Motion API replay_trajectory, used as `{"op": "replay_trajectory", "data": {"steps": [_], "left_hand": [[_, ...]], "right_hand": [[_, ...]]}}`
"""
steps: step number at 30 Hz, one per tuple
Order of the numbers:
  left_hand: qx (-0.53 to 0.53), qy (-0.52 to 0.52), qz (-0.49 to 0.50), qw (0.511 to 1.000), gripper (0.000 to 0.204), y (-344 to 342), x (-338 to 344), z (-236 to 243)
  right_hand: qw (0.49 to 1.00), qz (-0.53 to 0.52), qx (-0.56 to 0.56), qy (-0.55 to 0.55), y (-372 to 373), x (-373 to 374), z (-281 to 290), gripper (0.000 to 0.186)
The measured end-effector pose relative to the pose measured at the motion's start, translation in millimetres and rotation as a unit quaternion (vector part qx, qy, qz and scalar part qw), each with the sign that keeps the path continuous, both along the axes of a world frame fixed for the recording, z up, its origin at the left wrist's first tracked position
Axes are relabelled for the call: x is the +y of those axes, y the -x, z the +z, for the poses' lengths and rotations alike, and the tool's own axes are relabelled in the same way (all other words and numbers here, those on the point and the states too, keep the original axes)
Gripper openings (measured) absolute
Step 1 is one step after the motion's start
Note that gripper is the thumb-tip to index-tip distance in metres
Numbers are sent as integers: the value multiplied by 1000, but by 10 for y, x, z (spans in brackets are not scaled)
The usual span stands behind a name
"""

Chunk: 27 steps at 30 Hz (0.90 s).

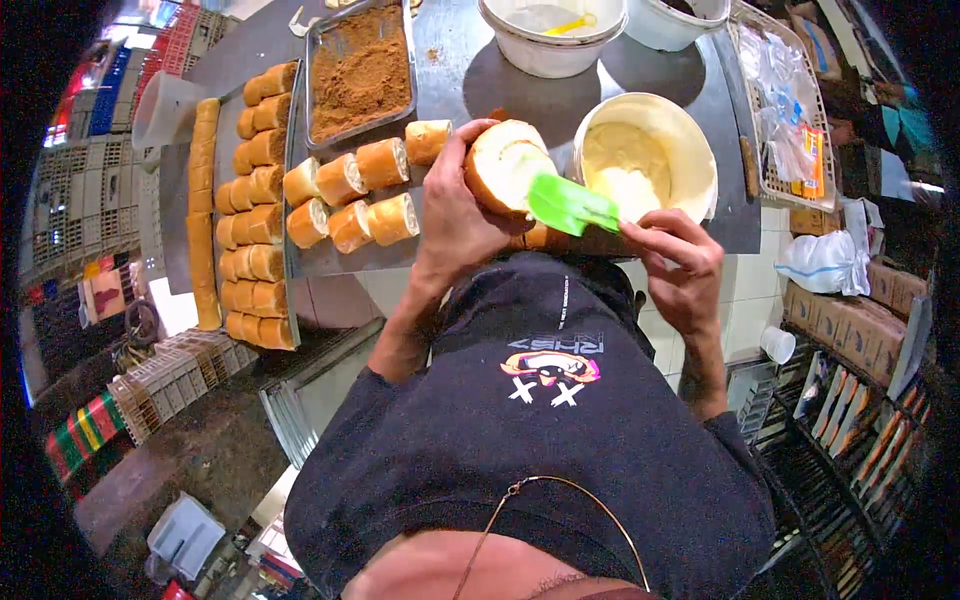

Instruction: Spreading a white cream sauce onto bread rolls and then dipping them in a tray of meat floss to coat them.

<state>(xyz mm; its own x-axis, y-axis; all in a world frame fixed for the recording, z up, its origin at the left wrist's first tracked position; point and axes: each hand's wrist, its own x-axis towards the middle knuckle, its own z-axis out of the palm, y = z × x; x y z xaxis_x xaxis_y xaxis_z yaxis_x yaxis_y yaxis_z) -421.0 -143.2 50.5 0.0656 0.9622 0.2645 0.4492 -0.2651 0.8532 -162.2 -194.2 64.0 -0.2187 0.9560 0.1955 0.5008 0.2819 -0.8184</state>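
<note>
My left hand (452, 212) is wrapped round a round bread roll (482, 182) and tilts its pale face up; white cream covers part of that face. In my right hand (683, 268), the fingers pinch the end of a green plastic spatula (575, 207). Its broad blade touches the roll's lower right edge. Just beyond my right hand stands a white tub (703, 150) with pale yellow cream (625, 150) inside. Several cut bread pieces (388, 162) lie in rows left of my left hand.
A metal tray (412, 95) of brown crumbs lies at the far left. More rolls (262, 225) line a tray beside it. White tubs (550, 55) stand at the back, one with a yellow utensil. A basket (760, 165) of plastic bags sits on the right.
</note>
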Motion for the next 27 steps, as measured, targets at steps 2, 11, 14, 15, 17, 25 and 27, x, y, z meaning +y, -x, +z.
{"op": "replay_trajectory", "data": {"steps": [2,11,14,15,17,25,27], "left_hand": [[-26,21,-37,999,83,33,24,-31],[-86,43,-156,983,113,-77,-143,2],[-206,104,-76,970,104,11,-221,-26],[-206,105,-80,970,104,70,-232,-50],[-354,298,-19,886,79,203,-259,-167],[-663,323,-18,675,55,193,-182,-303],[-709,360,13,606,57,218,-151,-355]], "right_hand": [[999,-17,-8,-26,-134,-4,8,46],[980,-97,-104,-136,79,184,-197,32],[974,-206,-86,-42,-13,202,-25,26],[961,-214,-166,-65,-135,249,-27,21],[943,-178,-281,-6,-249,330,-58,18],[957,125,-199,168,-434,728,-28,10],[967,49,-144,205,-590,676,79,12]]}}
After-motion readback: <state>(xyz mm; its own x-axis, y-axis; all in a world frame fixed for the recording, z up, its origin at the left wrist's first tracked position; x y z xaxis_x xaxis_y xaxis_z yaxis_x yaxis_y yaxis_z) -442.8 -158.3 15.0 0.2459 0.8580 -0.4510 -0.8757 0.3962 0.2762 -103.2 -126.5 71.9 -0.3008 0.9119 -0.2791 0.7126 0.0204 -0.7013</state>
